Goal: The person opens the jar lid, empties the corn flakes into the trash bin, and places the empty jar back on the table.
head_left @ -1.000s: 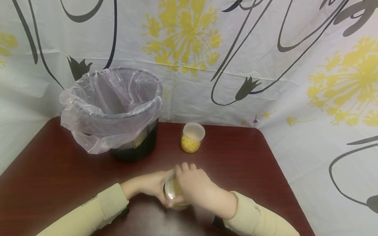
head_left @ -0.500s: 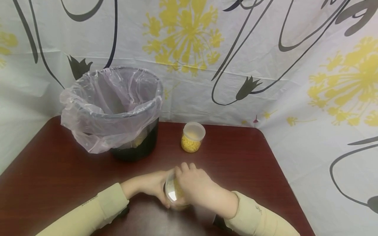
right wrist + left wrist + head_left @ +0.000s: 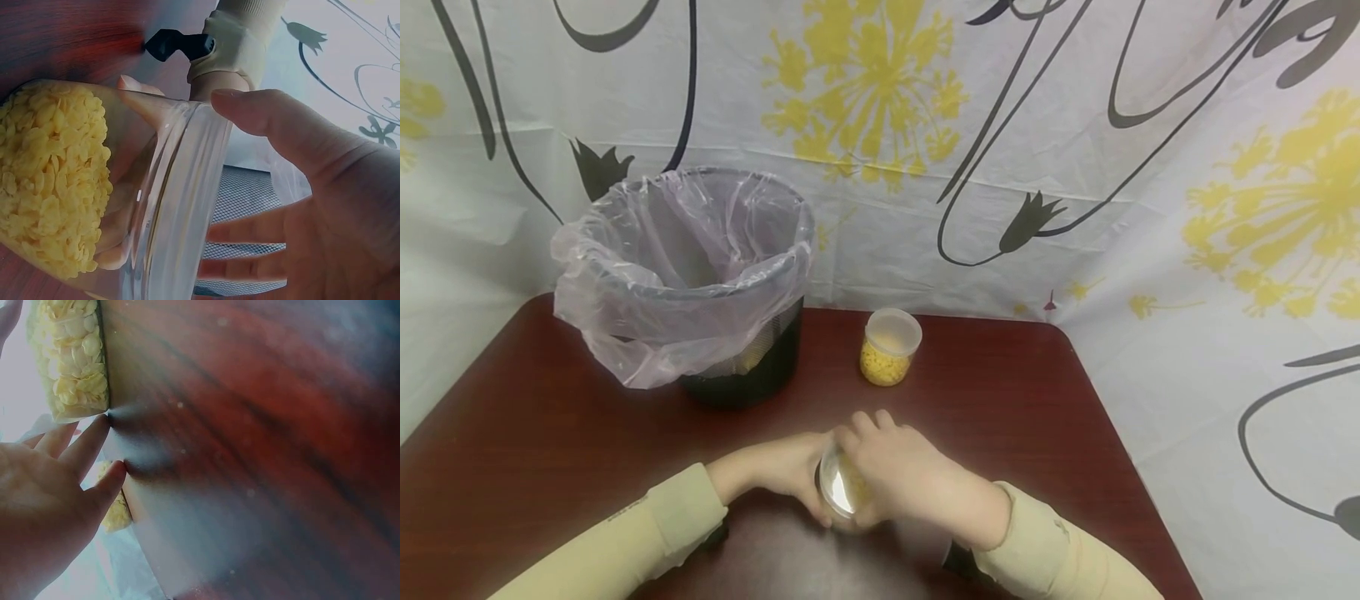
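Right hand [image 3: 895,468] has turned slightly on the jar [image 3: 841,485] relative to the earlier head frames: its thumb now sits nearer the right side of the jar's top, and the cuff is marginally farther right. Left hand [image 3: 793,469], second container and bin keep their positions.

Jar location: front centre of the table [image 3: 1000,392], top facing up, between both hands. The clear wall shows yellow flakes [image 3: 53,181] filling the lower portion; a translucent lid [image 3: 199,169] covers the mouth.

Left hand: fingers spread around the jar body, holding it from the left, with the thumb on the near side. In the left wrist view, fingertips lie at the jar's lower edge.

Right hand: fingers [image 3: 250,231] hold the lid from opposite sides, thumb on the near rim, other fingers across the far side.

Surroundings: a second container [image 3: 891,346], frosted at the top and partly filled with yellow pieces, stands behind the jar, well apart from it. To its left stands a black mesh bin [image 3: 748,379] with a translucent pinkish liner [image 3: 677,333] folded over its rim. A white sheet [image 3: 1060,108] printed with yellow and grey flowers hangs behind the table.
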The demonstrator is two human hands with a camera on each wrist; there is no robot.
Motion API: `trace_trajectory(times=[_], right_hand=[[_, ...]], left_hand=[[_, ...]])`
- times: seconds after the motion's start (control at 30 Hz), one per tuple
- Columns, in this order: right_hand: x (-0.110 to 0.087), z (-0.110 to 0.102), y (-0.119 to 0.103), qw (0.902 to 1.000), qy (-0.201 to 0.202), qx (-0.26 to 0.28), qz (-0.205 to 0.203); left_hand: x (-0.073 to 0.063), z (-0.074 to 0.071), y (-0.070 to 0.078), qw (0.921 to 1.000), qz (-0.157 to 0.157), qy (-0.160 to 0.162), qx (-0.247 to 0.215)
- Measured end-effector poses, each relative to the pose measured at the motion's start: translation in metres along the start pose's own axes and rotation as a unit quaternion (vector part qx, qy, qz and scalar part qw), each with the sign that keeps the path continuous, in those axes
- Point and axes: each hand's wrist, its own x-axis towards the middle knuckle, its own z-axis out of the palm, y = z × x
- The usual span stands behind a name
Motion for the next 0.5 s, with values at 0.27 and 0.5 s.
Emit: trace_trajectory(times=[0.27, 0.5], right_hand=[[-0.0001, -0.0009, 0.0047, 0.9996, -0.002, 0.016, -0.025], [-0.0019, -0.0022, 0.0084, 0.9981, -0.005, 0.041, -0.046]], left_hand=[[0.0010, -0.0008, -0.0003, 0.9999, 0.011, 0.003, 0.002], [0.0006, 0.0002, -0.0013, 0.9998, 0.010, -0.001, -0.016]])
